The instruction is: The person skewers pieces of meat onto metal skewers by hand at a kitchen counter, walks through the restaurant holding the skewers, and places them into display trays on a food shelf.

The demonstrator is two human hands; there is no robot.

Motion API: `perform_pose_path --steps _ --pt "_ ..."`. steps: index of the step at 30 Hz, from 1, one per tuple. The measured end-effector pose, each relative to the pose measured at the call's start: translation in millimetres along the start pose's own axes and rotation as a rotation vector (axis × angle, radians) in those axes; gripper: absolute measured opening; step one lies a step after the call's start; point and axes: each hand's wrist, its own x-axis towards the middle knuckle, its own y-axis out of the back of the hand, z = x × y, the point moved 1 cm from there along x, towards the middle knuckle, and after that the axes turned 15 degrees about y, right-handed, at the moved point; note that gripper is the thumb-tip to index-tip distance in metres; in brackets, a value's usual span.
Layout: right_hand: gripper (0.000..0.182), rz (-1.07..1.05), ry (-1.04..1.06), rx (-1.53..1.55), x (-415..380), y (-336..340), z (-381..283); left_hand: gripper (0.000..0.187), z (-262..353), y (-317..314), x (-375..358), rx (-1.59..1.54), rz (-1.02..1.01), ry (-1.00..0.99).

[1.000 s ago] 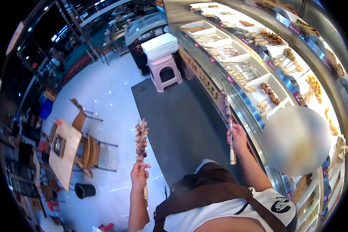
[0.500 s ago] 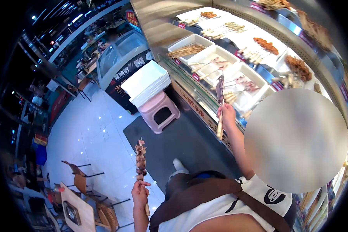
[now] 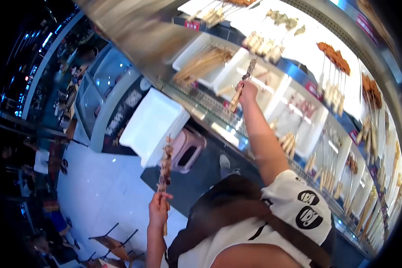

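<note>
My left hand (image 3: 158, 212) is closed around the handle of a meat skewer (image 3: 164, 167), which points upward and carries several brownish pieces. The skewer's upper part overlaps the stacked white trays in view. Farther forward, my right hand (image 3: 247, 92) grips the pale handle of a second skewer with dark meat (image 3: 249, 69). That hand is over the display counter, in front of a white tray (image 3: 230, 73) with a few skewers in it. Whether the right hand's skewer touches the tray cannot be told.
Beside the counter, stacked white trays (image 3: 154, 120) rest on a pink stool (image 3: 194, 149). Left of them stands a glass-topped freezer (image 3: 105, 89). Red-coated skewers (image 3: 334, 57) and pale-handled skewers (image 3: 288, 144) lie along the counter. A chair (image 3: 111, 243) is at lower left.
The view has turned and come closer to the counter. My right hand has reached forward with its skewer, over the trays. My left hand still holds its skewer, now slightly higher in view.
</note>
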Motion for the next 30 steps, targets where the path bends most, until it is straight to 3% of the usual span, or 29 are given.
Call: perform_pose_path --steps 1,3,5,8,11,13,14,17,19,21,23,24,26,28,29,30 --pt "0.003 0.000 0.009 0.012 25 -10 19 0.009 13 0 20 0.086 0.012 0.010" --pt "0.005 0.199 -0.024 -0.142 49 0 57 0.012 33 -3 35 0.075 0.006 0.062" --pt "0.001 0.199 -0.116 -0.231 84 29 86 0.012 47 -6 48 -0.008 -0.015 0.050" --pt "0.006 -0.099 0.028 -0.836 113 65 116 0.012 56 -3 79 0.072 -0.067 0.103" --pt "0.010 0.011 0.366 -1.352 114 64 121 0.012 74 4 111 0.143 -0.149 0.097" --pt "0.011 -0.097 0.154 -1.421 86 22 88 0.012 89 6 135 0.167 -0.192 0.077" --pt "0.009 -0.010 0.342 -1.561 90 26 94 0.013 95 4 147 0.184 -0.231 0.044" --pt "0.013 0.007 0.328 -1.446 94 21 86 0.014 101 3 172 0.197 -0.285 0.005" --pt "0.015 -0.005 0.376 -1.533 84 -2 79 0.014 106 6 183 0.235 -0.333 0.010" --pt "0.017 -0.033 0.190 -1.440 89 -14 87 0.014 108 9 186 0.274 -0.350 0.023" --pt "0.018 0.027 0.179 -1.465 97 -9 103 0.014 106 14 188 0.309 -0.362 0.037" --pt "0.018 -0.165 0.055 -1.452 99 -1 108 0.014 103 18 190 0.350 -0.378 0.043" --pt "0.019 -0.347 -0.069 -1.424 89 -3 103 0.014 100 22 194 0.397 -0.399 0.047" --pt "0.025 -0.304 0.126 -1.803 68 -5 84 0.014 101 24 197 0.355 -0.404 0.034" --pt "0.025 -0.286 0.128 -1.806 53 -10 72 0.014 104 25 198 0.361 -0.417 0.029" --pt "0.037 -0.219 0.378 -1.922 34 -17 58 0.014 106 25 201 0.369 -0.432 0.016"
